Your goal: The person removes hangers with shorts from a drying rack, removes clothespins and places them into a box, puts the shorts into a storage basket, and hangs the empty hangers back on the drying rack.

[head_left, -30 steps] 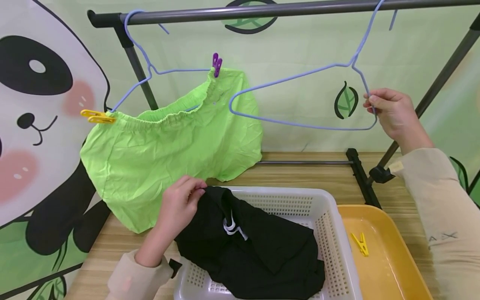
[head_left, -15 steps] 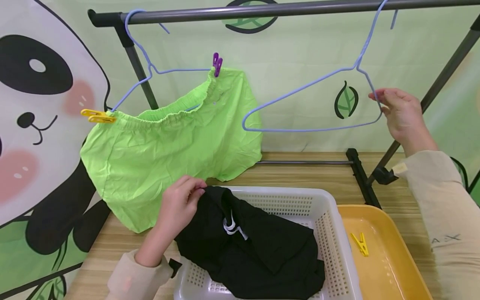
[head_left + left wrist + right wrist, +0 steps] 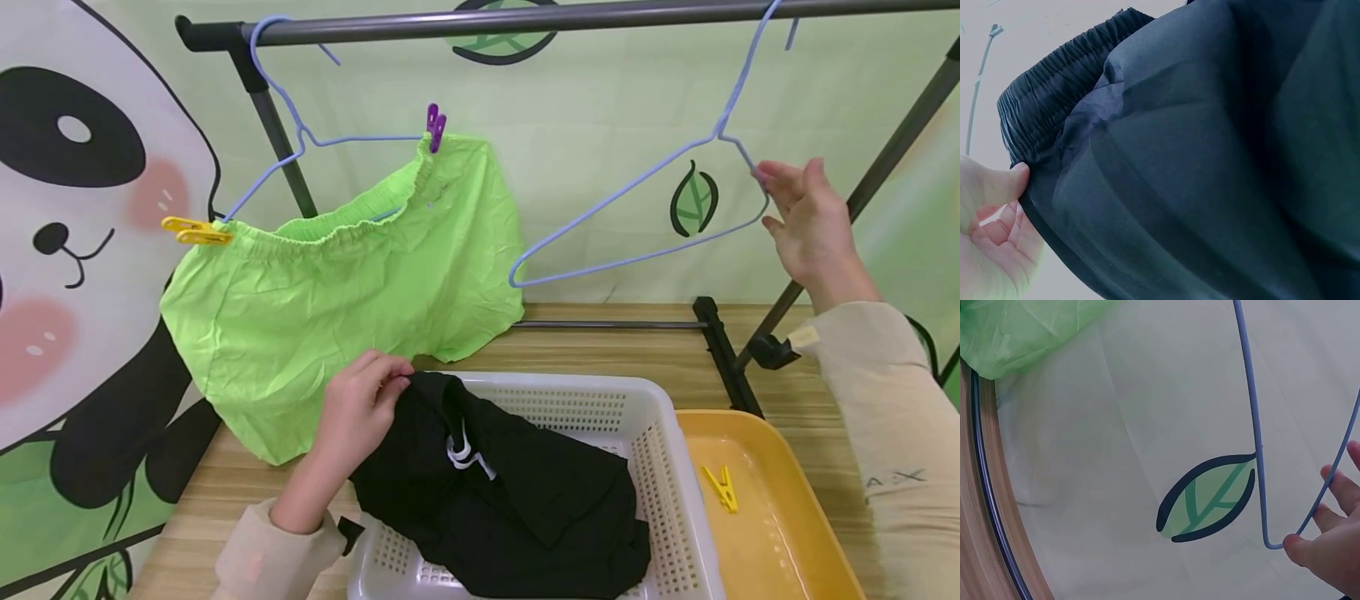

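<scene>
My left hand [image 3: 363, 417] pinches the edge of black shorts [image 3: 510, 500] with a white drawstring, lying over the white basket [image 3: 660, 408]. In the left wrist view, thumb and fingers hold the cloth [image 3: 1166, 162] just below its gathered elastic waistband [image 3: 1054, 87]. My right hand [image 3: 813, 225] is at the right end of a bare blue hanger [image 3: 637, 179] that hangs from the rail. Its fingers are spread and touch the wire lightly; in the right wrist view the wire [image 3: 1325, 487] passes between thumb and fingers without a firm grip.
Bright green shorts [image 3: 337, 300] hang at left on another blue hanger [image 3: 300, 137], held by a yellow clothespin [image 3: 197, 232] and a purple clothespin [image 3: 435, 129]. A dark rail [image 3: 600, 17] spans the top. An orange tray [image 3: 780, 533] with a yellow clothespin [image 3: 722, 488] stands at right.
The bare hanger's left end has swung right and dropped lower, so it tilts. My right hand has shifted slightly right and loosened its fingers from the wire. The left hand is still.
</scene>
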